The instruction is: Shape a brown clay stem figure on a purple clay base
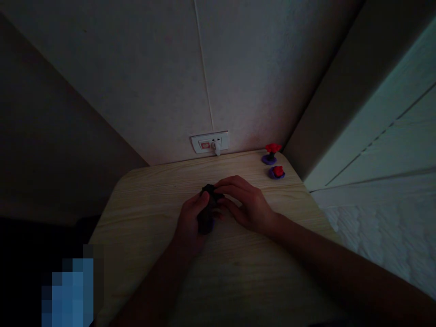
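Both my hands meet over the middle of a light wooden table (143, 213) in dim light. My left hand (189, 225) grips a small dark lump (206, 213) that looks like modelling clay, with a hint of blue under it. My right hand (245, 204) has its fingertips pinching the top of the same lump. Its exact shape is too dark to tell.
Two small clay figures stand at the table's far right corner: a red flower on a purple base (271, 153) and a red piece on a purple disc (277, 172). A wall socket with a plug (210, 142) is behind the table. A white patterned surface (384, 236) lies to the right.
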